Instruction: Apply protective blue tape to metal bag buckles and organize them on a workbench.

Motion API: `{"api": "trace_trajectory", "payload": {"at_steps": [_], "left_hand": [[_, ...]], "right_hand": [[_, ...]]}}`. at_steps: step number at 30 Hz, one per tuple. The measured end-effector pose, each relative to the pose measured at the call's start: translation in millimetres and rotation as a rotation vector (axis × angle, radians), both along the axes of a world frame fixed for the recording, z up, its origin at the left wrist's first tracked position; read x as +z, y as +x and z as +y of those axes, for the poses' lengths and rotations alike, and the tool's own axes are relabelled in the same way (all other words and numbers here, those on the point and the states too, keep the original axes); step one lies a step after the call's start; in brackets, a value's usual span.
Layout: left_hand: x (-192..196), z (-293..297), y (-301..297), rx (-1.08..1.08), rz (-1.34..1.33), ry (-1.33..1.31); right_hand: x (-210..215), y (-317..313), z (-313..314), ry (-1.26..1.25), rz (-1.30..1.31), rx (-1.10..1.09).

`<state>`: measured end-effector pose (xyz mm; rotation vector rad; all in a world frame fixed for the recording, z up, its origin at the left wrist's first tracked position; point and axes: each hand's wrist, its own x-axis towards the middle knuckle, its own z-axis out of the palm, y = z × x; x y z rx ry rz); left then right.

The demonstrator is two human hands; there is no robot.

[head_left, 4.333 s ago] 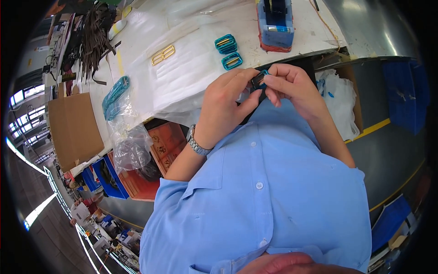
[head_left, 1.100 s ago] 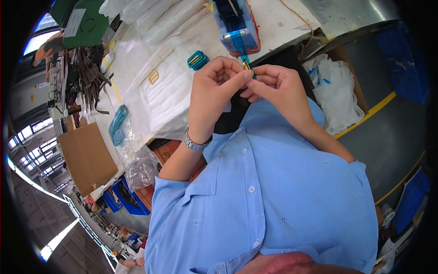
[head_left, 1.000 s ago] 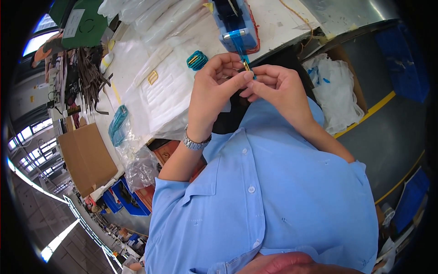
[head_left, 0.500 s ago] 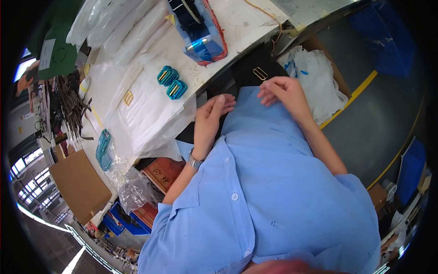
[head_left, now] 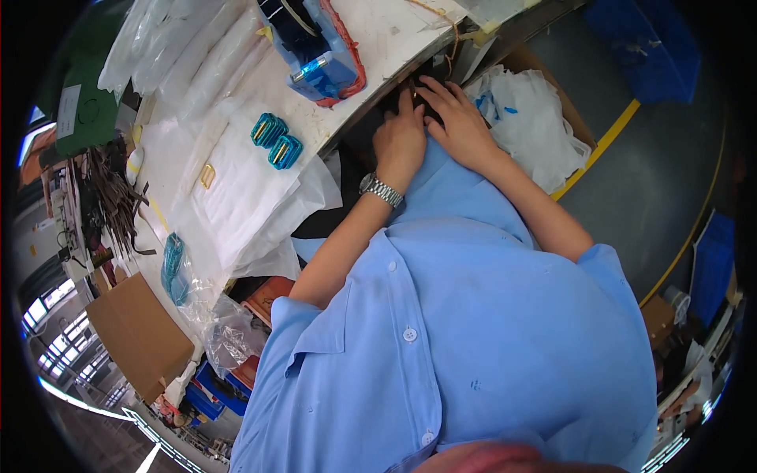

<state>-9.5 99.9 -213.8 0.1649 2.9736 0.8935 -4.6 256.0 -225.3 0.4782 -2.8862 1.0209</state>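
Observation:
My left hand (head_left: 400,142), with a metal watch (head_left: 380,189) on its wrist, reaches over my lap to a dark piece at the table's edge. Its fingers are bent together there, and what they grip is hidden. Close beside it, my right hand (head_left: 464,130) has its fingers stretched out and somewhat apart, tips over the same dark area. No gold buckle shows under the hands. On the table to the left lie two teal-wrapped bundles of gold buckles (head_left: 276,140) and a single gold buckle (head_left: 207,176) on white sheeting (head_left: 251,206).
A blue tape dispenser (head_left: 319,67) stands at the table's far edge, beside long plastic-wrapped rolls (head_left: 177,59). A carton of white plastic (head_left: 532,122) is on the floor at right. Left are dark strips (head_left: 113,193), a teal bundle in plastic (head_left: 173,264) and cardboard (head_left: 140,335).
Both hands have moved forward and come together over the dark piece at the table's edge. The gold buckle that showed there is now covered. The view has shifted slightly.

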Motion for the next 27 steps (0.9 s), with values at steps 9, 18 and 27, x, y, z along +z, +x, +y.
{"api": "trace_trajectory", "payload": {"at_steps": [9,18,27], "left_hand": [[-4,-4,1,-0.044,0.069,-0.233],[58,-35,29,-0.282,0.212,0.245],[157,-75,62,0.097,-0.218,1.042]], "right_hand": [[11,-32,-13,-0.366,-0.137,-0.234],[56,0,3,-0.829,-0.407,-0.111],[165,19,-37,-0.943,-0.633,0.198]]}}
